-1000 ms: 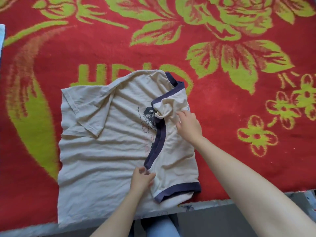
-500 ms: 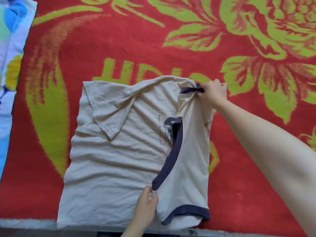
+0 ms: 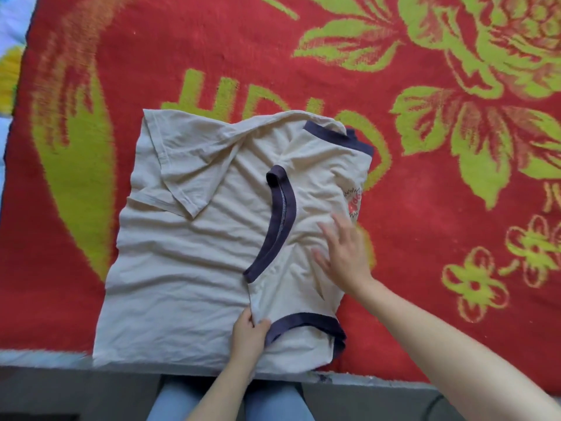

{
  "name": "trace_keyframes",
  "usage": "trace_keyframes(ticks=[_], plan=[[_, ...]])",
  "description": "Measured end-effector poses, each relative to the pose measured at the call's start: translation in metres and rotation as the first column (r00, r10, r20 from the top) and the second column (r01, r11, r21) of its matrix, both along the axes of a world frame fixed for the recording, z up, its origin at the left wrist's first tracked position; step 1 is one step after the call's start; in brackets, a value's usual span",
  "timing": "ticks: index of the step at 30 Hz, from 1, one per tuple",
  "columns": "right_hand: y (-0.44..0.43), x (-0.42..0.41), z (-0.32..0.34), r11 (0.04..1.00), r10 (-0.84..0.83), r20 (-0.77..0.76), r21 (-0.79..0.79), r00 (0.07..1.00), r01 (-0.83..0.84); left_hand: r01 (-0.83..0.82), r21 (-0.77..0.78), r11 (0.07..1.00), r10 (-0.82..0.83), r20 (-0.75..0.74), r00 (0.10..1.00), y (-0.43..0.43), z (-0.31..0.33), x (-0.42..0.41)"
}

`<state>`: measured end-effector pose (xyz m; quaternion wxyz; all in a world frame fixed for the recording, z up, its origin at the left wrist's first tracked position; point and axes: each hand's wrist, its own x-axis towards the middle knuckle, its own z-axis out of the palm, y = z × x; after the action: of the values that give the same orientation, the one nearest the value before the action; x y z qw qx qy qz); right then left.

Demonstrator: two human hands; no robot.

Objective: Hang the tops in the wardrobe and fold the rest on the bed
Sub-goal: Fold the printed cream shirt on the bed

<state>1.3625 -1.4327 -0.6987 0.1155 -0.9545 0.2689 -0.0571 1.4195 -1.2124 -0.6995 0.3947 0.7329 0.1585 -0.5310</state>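
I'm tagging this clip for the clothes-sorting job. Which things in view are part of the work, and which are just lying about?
In the job: beige T-shirt, partly folded; left hand pinching its fabric; right hand flat on the folded side.
Just there: red flowered blanket underneath; pale blue-and-yellow cloth at the left edge.

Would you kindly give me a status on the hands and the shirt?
Left hand pinches shirt edge near the hem. Right hand open over the folded-in side. Shirt lies on red blanket, partly folded. No obstruction seen.
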Motion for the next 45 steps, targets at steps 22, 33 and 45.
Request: trace_keyframes(ticks=[22,33,45], plan=[[0.080,0.036,0.016,0.993,0.117,-0.243,0.047,0.963,-0.108,0.080,0.540,0.838,-0.381,0.475,0.793,0.077,0.019,0.123],[0.064,0.300,0.032,0.863,0.446,-0.527,0.037,0.724,-0.504,0.262,0.518,0.814,-0.507,0.417,0.754,0.163,0.001,0.177],[0.030,0.404,0.044,0.576,0.440,-0.839,-0.010,0.321,-0.817,0.390,0.355,0.850,-0.486,0.240,0.840,0.177,-0.008,0.199]])
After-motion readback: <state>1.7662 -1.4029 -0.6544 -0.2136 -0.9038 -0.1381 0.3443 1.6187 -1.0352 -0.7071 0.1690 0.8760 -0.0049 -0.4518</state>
